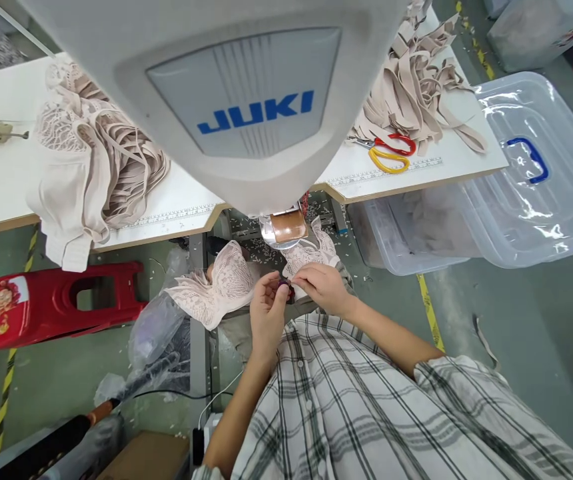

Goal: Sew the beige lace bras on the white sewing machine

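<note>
My left hand (268, 308) is closed round a small dark purple-and-red object (286, 288); its kind is too small to tell. My right hand (324, 288) pinches at that object's edge, thumb and fingertips together, and what lies between them cannot be made out. Across my lap, under both hands, lies a pale pink lace bra (231, 277), one cup to the left and more lace to the right. Just beyond my hands is the shiny lower end of the sewing machine (286, 228), with a brown plate on it.
The white machine head (246, 93) hangs over the lap. Beige bras (101, 160) are heaped on the left of the white table (166, 217). At right lie fabric straps (411, 87) and red-and-yellow scissors (390, 153). A clear lidded bin (531, 167) and a red stool (51, 300) flank the table.
</note>
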`<action>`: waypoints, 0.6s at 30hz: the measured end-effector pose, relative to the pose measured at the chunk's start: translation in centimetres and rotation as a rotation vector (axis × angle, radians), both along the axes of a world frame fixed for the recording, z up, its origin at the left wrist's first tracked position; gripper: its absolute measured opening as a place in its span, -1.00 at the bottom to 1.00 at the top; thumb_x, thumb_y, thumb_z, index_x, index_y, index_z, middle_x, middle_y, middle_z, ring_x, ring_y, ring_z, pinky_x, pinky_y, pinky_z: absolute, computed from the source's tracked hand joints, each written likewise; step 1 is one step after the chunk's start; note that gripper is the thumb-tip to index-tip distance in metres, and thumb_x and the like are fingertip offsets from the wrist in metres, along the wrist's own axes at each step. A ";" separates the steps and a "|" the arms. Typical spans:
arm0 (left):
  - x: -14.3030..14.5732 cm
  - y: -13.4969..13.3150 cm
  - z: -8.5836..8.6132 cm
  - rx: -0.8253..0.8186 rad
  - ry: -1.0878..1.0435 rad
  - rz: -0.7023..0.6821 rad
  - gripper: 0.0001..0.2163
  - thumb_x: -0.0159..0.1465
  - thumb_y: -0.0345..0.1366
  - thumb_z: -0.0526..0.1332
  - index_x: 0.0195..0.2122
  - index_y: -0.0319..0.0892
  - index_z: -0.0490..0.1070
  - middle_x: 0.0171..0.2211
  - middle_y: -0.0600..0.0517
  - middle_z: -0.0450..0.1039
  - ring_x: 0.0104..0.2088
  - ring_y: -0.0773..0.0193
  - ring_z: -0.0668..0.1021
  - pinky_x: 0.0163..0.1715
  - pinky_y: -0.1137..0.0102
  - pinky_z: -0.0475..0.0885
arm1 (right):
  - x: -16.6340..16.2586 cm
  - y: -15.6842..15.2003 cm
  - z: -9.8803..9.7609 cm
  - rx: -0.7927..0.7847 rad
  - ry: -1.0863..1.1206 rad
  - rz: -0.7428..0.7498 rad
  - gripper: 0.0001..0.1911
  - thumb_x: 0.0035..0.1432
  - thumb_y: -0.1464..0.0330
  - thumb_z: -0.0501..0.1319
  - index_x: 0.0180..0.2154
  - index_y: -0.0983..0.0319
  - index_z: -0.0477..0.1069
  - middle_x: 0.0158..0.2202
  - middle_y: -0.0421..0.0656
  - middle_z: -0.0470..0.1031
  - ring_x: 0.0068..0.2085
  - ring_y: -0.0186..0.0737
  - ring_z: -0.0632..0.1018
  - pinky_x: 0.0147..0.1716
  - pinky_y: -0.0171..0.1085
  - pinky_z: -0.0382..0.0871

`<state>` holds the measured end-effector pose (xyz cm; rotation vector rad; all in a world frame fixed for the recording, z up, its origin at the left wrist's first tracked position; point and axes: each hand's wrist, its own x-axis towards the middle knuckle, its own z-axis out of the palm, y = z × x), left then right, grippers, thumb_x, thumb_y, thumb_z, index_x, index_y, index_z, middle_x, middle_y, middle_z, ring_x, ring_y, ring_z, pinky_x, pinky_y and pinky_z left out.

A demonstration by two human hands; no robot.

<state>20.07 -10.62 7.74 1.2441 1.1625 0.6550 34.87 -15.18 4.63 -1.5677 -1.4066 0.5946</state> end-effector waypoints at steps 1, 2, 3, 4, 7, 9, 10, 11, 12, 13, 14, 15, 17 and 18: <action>0.0 0.1 0.1 0.004 -0.003 -0.043 -0.70 0.23 -0.13 0.28 -0.08 -0.14 0.39 -0.33 0.05 0.50 -0.34 0.31 0.56 -0.29 0.38 0.51 | 0.5 0.4 0.1 0.006 -0.036 0.012 -0.62 0.37 0.13 0.04 -0.37 0.14 0.50 -0.38 -0.08 0.57 -0.30 -0.15 0.54 -0.26 -0.17 0.42; 0.1 0.2 0.2 0.000 -0.014 -0.085 -0.73 0.23 -0.12 0.28 -0.12 -0.14 0.39 -0.34 0.06 0.49 -0.35 0.32 0.55 -0.30 0.38 0.51 | 0.9 0.8 0.2 0.014 -0.060 0.023 -0.62 0.37 0.14 0.03 -0.37 0.14 0.48 -0.38 -0.07 0.57 -0.30 -0.15 0.54 -0.25 -0.16 0.41; 0.2 0.2 0.4 -0.014 -0.030 -0.123 -0.75 0.23 -0.12 0.28 -0.16 -0.14 0.39 -0.35 0.06 0.49 -0.35 0.32 0.55 -0.29 0.38 0.50 | 1.3 1.3 0.3 0.024 -0.072 0.036 -0.63 0.37 0.15 0.03 -0.37 0.14 0.48 -0.38 -0.07 0.56 -0.29 -0.14 0.53 -0.24 -0.16 0.40; 0.3 0.3 0.6 -0.034 -0.049 -0.152 -0.76 0.22 -0.12 0.29 -0.20 -0.14 0.39 -0.35 0.06 0.50 -0.35 0.32 0.55 -0.29 0.38 0.50 | 1.7 1.8 0.3 0.028 -0.069 0.052 -0.65 0.36 0.15 0.05 -0.37 0.14 0.47 -0.37 -0.06 0.56 -0.27 -0.13 0.53 -0.22 -0.14 0.39; 0.5 0.7 1.1 -0.122 -0.144 -0.167 -0.76 0.18 -0.11 0.33 -0.26 -0.14 0.39 -0.37 0.05 0.52 -0.39 0.34 0.53 -0.32 0.40 0.48 | 2.7 3.0 -0.4 -0.071 0.118 0.133 -0.74 0.25 0.18 0.20 -0.43 0.17 0.47 -0.39 -0.09 0.54 -0.28 -0.15 0.51 -0.19 -0.14 0.38; 0.3 1.3 1.4 -0.218 -0.224 -0.154 -0.72 0.12 -0.10 0.37 -0.32 -0.14 0.38 -0.42 0.07 0.51 -0.46 0.38 0.50 -0.40 0.44 0.45 | 3.2 3.4 -1.3 -0.201 0.328 0.209 -0.73 0.06 0.19 0.37 -0.54 0.19 0.44 -0.52 -0.18 0.48 -0.41 -0.24 0.47 -0.27 -0.20 0.38; 0.2 1.6 1.5 -0.283 -0.250 -0.161 -0.70 0.08 -0.09 0.40 -0.35 -0.15 0.37 -0.45 0.08 0.51 -0.49 0.39 0.49 -0.45 0.47 0.42 | 3.4 3.7 -1.9 -0.255 0.410 0.231 -0.69 -0.02 0.19 0.42 -0.59 0.21 0.42 -0.60 -0.23 0.43 -0.48 -0.31 0.44 -0.33 -0.25 0.38; 0.1 2.0 1.6 -0.355 -0.263 -0.176 -0.68 0.04 -0.08 0.42 -0.38 -0.15 0.35 -0.47 0.08 0.50 -0.52 0.40 0.48 -0.50 0.49 0.39 | 3.7 4.1 -2.3 -0.287 0.466 0.230 -0.65 -0.03 0.16 0.42 -0.63 0.23 0.41 -0.65 -0.28 0.37 -0.54 -0.38 0.41 -0.37 -0.29 0.37; 0.0 2.2 1.6 -0.422 -0.266 -0.195 -0.65 0.01 -0.07 0.44 -0.42 -0.15 0.33 -0.48 0.08 0.51 -0.55 0.42 0.46 -0.56 0.52 0.35 | 4.2 4.7 -2.7 -0.296 0.499 0.200 -0.60 0.03 0.12 0.37 -0.62 0.26 0.41 -0.66 -0.30 0.35 -0.57 -0.43 0.40 -0.40 -0.33 0.36; -0.1 2.4 1.6 -0.478 -0.269 -0.213 -0.63 -0.02 -0.07 0.46 -0.45 -0.16 0.32 -0.47 0.06 0.52 -0.58 0.43 0.44 -0.62 0.54 0.30 | 4.9 5.6 -2.9 -0.287 0.519 0.140 -0.57 0.12 0.09 0.30 -0.58 0.29 0.44 -0.63 -0.30 0.38 -0.56 -0.46 0.42 -0.41 -0.35 0.38; -0.1 2.6 1.5 -0.521 -0.276 -0.223 -0.62 -0.05 -0.07 0.48 -0.48 -0.16 0.32 -0.46 0.05 0.54 -0.61 0.45 0.42 -0.66 0.56 0.26 | 5.9 6.6 -2.9 -0.270 0.549 0.060 -0.56 0.23 0.09 0.21 -0.49 0.31 0.46 -0.56 -0.28 0.43 -0.51 -0.45 0.47 -0.38 -0.35 0.41; -0.1 2.7 1.4 -0.552 -0.290 -0.226 -0.62 -0.07 -0.08 0.50 -0.49 -0.17 0.34 -0.43 0.03 0.57 -0.63 0.47 0.40 -0.69 0.57 0.23 | 7.2 7.8 -2.9 -0.244 0.579 -0.034 -0.56 0.31 0.10 0.14 -0.39 0.34 0.47 -0.45 -0.24 0.49 -0.44 -0.42 0.53 -0.34 -0.33 0.46; 0.0 3.0 1.4 -0.587 -0.316 -0.226 -0.66 -0.09 -0.12 0.53 -0.46 -0.17 0.46 -0.38 -0.02 0.62 -0.63 0.48 0.38 -0.71 0.59 0.22 | 10.6 9.7 -2.4 -0.173 0.628 -0.221 -0.60 0.41 0.16 0.05 -0.18 0.37 0.46 -0.19 -0.15 0.53 -0.23 -0.31 0.58 -0.21 -0.25 0.50; 0.0 3.1 1.4 -0.597 -0.322 -0.226 -0.68 -0.11 -0.13 0.54 -0.42 -0.17 0.52 -0.35 -0.05 0.63 -0.63 0.48 0.39 -0.72 0.59 0.24 | 12.3 10.2 -2.1 -0.131 0.645 -0.310 -0.56 0.46 0.21 -0.06 -0.11 0.41 0.44 -0.08 -0.12 0.50 -0.14 -0.29 0.57 -0.13 -0.21 0.48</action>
